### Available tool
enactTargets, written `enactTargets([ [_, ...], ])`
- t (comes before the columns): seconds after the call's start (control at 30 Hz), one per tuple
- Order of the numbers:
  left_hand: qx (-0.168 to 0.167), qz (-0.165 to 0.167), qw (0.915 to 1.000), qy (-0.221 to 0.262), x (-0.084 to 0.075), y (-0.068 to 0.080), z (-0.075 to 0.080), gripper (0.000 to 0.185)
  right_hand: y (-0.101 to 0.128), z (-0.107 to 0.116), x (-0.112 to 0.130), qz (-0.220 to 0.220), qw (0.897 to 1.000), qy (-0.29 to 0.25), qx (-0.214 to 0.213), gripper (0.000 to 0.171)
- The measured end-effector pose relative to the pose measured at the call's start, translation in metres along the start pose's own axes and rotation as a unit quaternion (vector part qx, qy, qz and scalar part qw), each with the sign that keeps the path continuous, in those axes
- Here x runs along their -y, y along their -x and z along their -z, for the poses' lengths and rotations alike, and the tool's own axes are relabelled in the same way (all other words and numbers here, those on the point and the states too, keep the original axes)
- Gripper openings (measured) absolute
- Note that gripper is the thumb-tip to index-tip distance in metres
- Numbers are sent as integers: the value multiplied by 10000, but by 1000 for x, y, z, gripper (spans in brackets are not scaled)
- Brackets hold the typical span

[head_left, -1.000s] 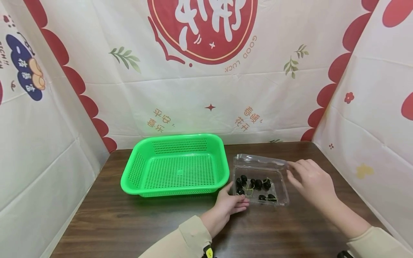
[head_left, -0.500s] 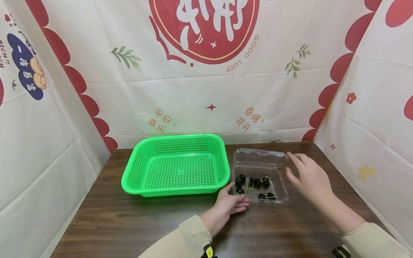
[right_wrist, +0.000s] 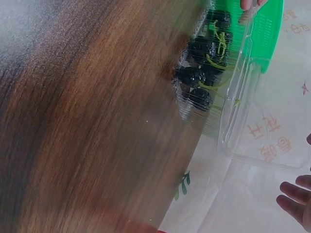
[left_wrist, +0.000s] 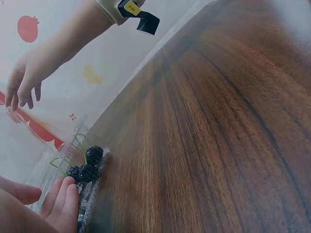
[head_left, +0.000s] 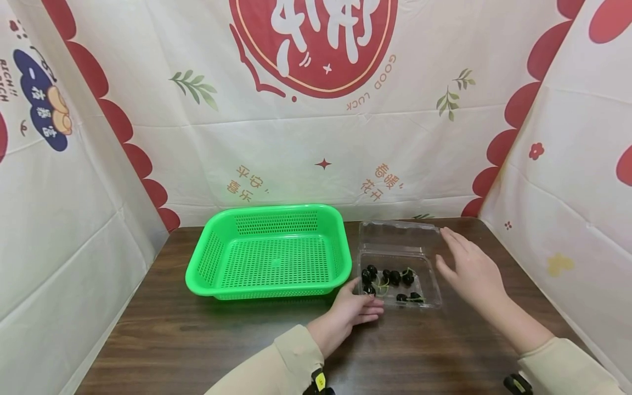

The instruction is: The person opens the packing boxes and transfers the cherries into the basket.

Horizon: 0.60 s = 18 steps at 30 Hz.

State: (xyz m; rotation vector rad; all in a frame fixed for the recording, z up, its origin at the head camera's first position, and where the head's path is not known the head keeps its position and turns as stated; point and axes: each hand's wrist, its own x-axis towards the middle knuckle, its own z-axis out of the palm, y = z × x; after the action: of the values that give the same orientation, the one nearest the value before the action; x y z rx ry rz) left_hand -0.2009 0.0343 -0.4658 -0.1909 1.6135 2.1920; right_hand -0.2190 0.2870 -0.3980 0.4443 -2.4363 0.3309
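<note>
Left hand (head_left: 351,314) rests on the worktop (head_left: 197,340), fingers straight against the open box (head_left: 428,285) of cherries (head_left: 395,277). Right hand (head_left: 471,271) hovers beside it, grip open, empty.

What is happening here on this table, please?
A person has a clear plastic box of dark cherries open on a brown table. The left hand rests at the box's near left corner. The right hand, fingers straight, is beside the raised lid. A green basket stands to the left.
</note>
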Motion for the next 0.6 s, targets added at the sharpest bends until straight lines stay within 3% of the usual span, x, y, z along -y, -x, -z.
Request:
enactTargets([
  [0.37,76,63,10000,-10,-3,1,-2,67,0,1,2,-333,9978,41,569,57],
  [0.6,67,-1,10000,14,-3,2,-2,66,5,-2,6,-154,9976,28,674,53],
])
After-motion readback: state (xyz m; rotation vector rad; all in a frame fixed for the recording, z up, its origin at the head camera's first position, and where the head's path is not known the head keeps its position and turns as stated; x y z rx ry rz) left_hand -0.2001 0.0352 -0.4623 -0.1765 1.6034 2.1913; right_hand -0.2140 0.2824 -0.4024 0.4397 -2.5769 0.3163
